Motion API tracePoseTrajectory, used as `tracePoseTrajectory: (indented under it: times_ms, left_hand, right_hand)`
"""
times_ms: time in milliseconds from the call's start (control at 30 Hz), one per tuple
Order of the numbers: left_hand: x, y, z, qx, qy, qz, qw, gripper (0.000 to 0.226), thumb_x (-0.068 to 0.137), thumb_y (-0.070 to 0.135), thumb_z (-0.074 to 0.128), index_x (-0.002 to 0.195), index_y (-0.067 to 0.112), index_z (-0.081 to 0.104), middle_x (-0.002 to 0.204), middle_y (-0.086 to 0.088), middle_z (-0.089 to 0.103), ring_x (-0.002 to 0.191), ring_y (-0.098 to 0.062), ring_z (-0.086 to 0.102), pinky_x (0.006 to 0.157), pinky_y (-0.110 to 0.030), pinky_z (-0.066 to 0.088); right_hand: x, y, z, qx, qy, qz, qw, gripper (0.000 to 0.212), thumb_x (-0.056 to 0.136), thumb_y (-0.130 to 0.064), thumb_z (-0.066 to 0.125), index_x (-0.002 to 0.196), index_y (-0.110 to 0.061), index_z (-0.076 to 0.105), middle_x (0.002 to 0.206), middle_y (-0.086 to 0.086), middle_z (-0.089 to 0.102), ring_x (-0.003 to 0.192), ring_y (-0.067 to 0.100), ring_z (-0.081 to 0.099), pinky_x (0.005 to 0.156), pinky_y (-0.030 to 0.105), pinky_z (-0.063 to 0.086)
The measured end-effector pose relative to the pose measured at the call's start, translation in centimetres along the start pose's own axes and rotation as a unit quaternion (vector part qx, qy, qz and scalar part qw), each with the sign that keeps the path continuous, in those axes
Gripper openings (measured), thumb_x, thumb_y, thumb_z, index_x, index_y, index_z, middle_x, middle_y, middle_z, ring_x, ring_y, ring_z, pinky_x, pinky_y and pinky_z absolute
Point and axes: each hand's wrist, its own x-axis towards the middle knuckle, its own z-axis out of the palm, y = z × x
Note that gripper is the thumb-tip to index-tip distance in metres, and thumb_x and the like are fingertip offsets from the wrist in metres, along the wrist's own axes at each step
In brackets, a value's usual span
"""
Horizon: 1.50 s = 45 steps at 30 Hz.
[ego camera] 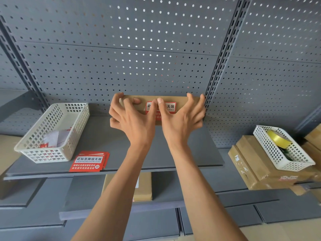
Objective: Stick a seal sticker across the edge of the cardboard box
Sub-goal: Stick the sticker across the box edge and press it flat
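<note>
A flat brown cardboard box (180, 101) lies on the grey shelf (107, 136) against the pegboard. A red and white seal sticker (171, 106) sits across its front edge, partly hidden by my thumbs. My left hand (132, 117) grips the box's left end with curled fingers, its thumb pressing the sticker. My right hand (182, 117) grips the right end, fingers hooked over the top, thumb on the sticker's middle.
A stack of red seal stickers (89, 161) lies at the shelf's front edge. A white basket (52, 134) with papers stands at the left. At the right, a white basket (284, 150) with yellow tape rests on cardboard boxes (251, 166). More boxes lie below.
</note>
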Motion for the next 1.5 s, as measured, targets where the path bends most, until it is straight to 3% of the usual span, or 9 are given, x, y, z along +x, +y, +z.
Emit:
tracePoseTrajectory:
  times_ms: [300,600,933,1500]
  left_hand:
    - [0.0,-0.2,0.4,0.002,0.002,-0.010,1.000,0.035,0.078,0.054,0.071,0.088,0.025,0.056,0.144,0.005,0.038,0.134,-0.022,0.031,0.102,-0.044,0.022]
    - [0.1,-0.2,0.4,-0.010,0.004,-0.013,1.000,0.030,0.080,0.052,0.070,0.087,0.026,0.058,0.141,0.007,0.039,0.132,-0.020,0.032,0.098,-0.038,0.019]
    - [0.3,-0.2,0.3,-0.013,0.000,-0.019,1.000,0.024,0.080,0.050,0.069,0.085,0.029,0.057,0.140,0.008,0.040,0.131,-0.020,0.032,0.099,-0.039,0.021]
    - [1.1,-0.5,-0.6,-0.018,-0.024,-0.019,0.999,0.018,0.082,0.047,0.068,0.077,0.030,0.063,0.133,0.009,0.041,0.125,-0.020,0.036,0.094,-0.036,0.021]
  right_hand:
    - [0.2,0.5,0.3,-0.004,0.011,-0.007,1.000,0.088,0.073,-0.077,0.063,0.137,-0.019,0.048,0.161,0.009,0.027,0.140,0.034,0.029,0.102,0.048,0.030]
    - [0.4,0.6,0.2,0.002,0.009,-0.008,1.000,0.082,0.076,-0.073,0.063,0.136,-0.019,0.049,0.161,0.009,0.026,0.138,0.035,0.030,0.100,0.048,0.030]
    - [0.8,0.7,0.0,0.038,-0.001,0.007,0.999,0.077,0.074,-0.066,0.070,0.133,-0.021,0.051,0.159,0.005,0.027,0.138,0.031,0.028,0.097,0.045,0.029]
    - [2.5,1.6,-1.5,0.110,-0.018,0.034,0.993,0.044,0.076,-0.046,0.076,0.115,-0.027,0.065,0.144,-0.003,0.043,0.126,0.026,0.037,0.088,0.036,0.027]
